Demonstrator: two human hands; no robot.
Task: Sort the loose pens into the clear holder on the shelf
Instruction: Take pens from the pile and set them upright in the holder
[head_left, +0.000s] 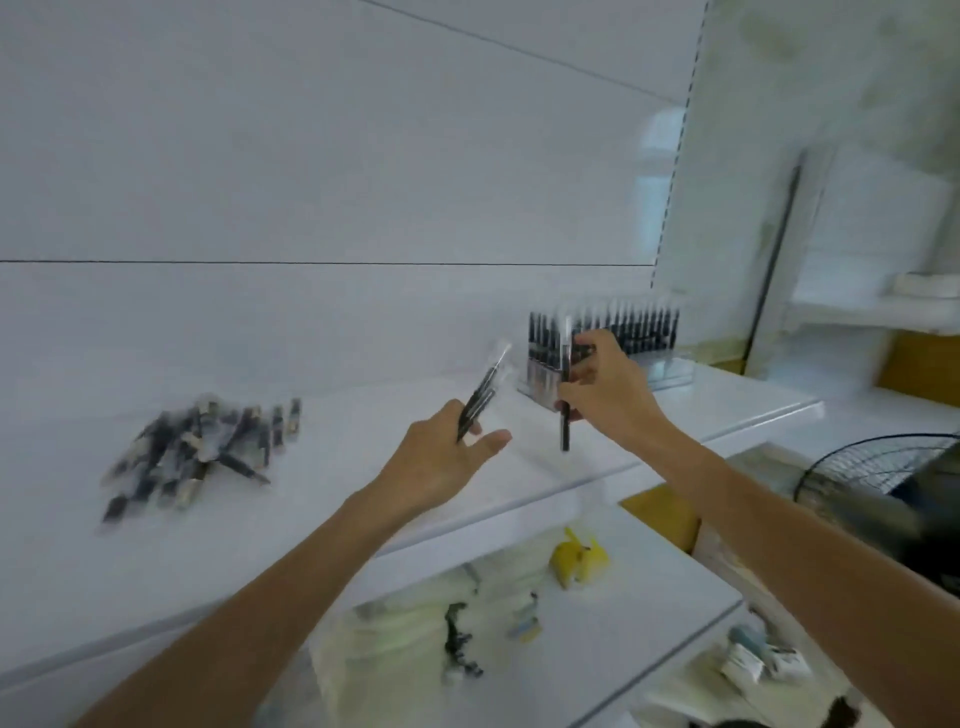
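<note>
My right hand (608, 395) has its fingers curled round a single pen (565, 415), which it holds upright against the front of the clear holder (670, 371). My left hand (441, 457) is just beside it, lower and to the left. It pinches the held pens (480, 395), which tilt with their pale ends up and to the right. The blur stops me counting them, but there look to be two or so.

The holder stands on the white shelf (363, 493) near the back wall. It is packed with rows of dark standing pens (644, 327), all upright. Well apart to the left, the loose pens (197, 452) lie in a jumbled heap on the same shelf.

On the lower shelf (649, 613) there is a yellow object (576, 561) among pale packets. A black fan (872, 478) sits at the right edge.
</note>
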